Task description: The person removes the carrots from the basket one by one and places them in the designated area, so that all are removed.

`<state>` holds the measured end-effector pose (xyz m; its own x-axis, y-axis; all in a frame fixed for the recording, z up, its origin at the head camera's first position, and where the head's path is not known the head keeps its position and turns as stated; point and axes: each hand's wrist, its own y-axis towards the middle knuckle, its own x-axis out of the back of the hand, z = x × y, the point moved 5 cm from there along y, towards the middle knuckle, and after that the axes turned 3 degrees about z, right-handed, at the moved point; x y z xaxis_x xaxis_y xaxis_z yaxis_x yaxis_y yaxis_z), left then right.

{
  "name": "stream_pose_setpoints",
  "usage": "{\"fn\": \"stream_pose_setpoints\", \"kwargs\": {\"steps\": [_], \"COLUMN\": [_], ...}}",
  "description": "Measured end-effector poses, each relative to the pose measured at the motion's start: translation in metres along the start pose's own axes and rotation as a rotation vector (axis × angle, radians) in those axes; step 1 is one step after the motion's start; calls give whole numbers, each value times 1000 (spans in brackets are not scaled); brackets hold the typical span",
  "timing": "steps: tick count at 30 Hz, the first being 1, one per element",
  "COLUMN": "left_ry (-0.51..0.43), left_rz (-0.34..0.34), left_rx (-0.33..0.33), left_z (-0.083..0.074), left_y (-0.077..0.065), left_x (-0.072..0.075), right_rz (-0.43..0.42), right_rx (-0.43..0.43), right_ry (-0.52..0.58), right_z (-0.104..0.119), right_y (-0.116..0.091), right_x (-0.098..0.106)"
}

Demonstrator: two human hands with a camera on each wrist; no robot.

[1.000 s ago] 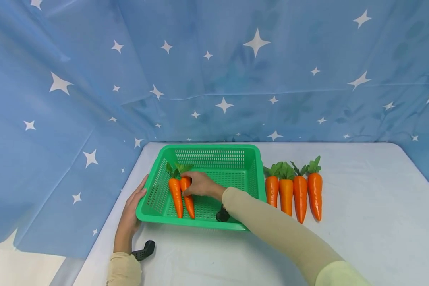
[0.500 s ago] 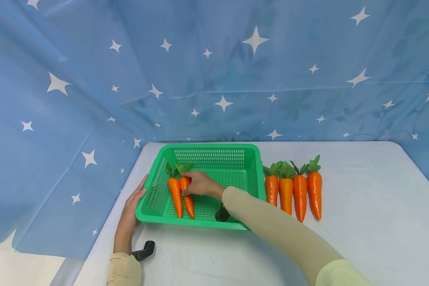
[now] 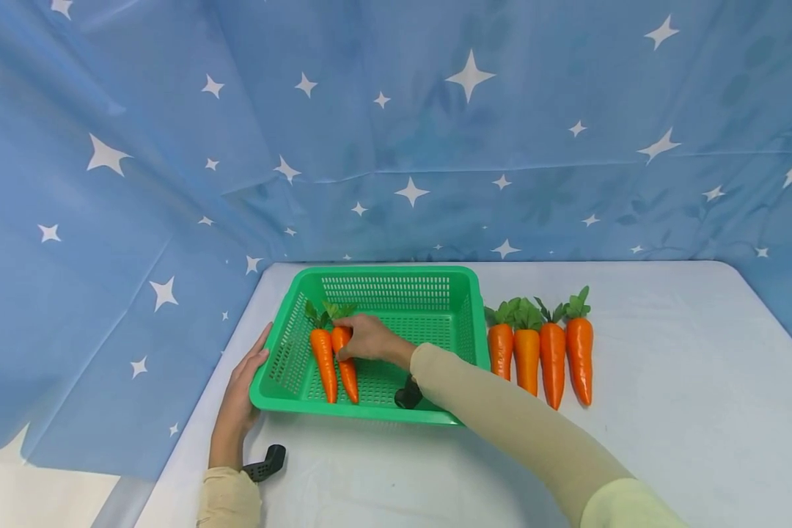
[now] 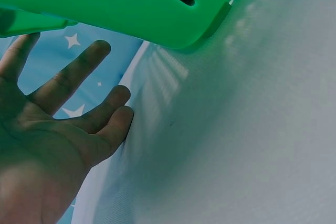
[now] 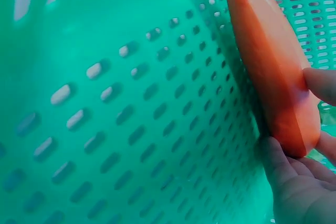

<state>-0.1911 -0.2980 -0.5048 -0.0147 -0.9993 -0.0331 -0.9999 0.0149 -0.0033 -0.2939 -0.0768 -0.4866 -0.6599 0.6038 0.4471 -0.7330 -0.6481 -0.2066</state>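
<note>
On the far left, the left hand (image 3: 240, 381) lies along the outside of a rectangular green plastic basket (image 3: 350, 408) with slotted walls, fingers loosely extended and spread, fingertips at the rim of its left end. By that wrist, a black wrist device (image 3: 267, 463). Into the basket now: first comes a slim, glossy orange carrot with a leafy green top (image 3: 324, 363), lying free, tip toward the near wall. Just beside it, a second glossy orange carrot (image 3: 349, 380), and here's the grip! The right hand (image 3: 372, 339) has it pinched at its broad upper end, thumb one side, fingers the other, the tapered length running out past the fingers toward the near wall. A black device on the right wrist (image 3: 408, 396) hangs inside the basket. Further right, outside, four glossy orange carrots (image 3: 553, 363) line up on the white tabletop (image 3: 666, 352), leaves away from the person, a beige sleeve (image 3: 501, 400) crossing in front of them.
</note>
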Motion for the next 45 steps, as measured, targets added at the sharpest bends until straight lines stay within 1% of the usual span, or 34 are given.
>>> {"fn": "stream_pose_setpoints", "kwargs": {"steps": [5,13,20,27,36,45], "left_ry": [8,-3,10,9,-2,-14], "left_rz": [-2,1,14,6,10,13], "left_rx": [2,0,-14,-14,-18,-26], "left_z": [0,1,1,1,0,1], "left_y": [-1,-1,1,2,3,2], "left_x": [1,1,0,0,0,0], "right_rz": [-2,-1,-4,-6,-2,8], "right_rx": [-7,10,14,20,49,77], "right_ry": [40,50,86,99,170,238], "right_z": [1,3,7,11,11,16], "right_y": [1,-1,-2,-3,-3,-4], "right_x": [0,3,9,14,17,19]}}
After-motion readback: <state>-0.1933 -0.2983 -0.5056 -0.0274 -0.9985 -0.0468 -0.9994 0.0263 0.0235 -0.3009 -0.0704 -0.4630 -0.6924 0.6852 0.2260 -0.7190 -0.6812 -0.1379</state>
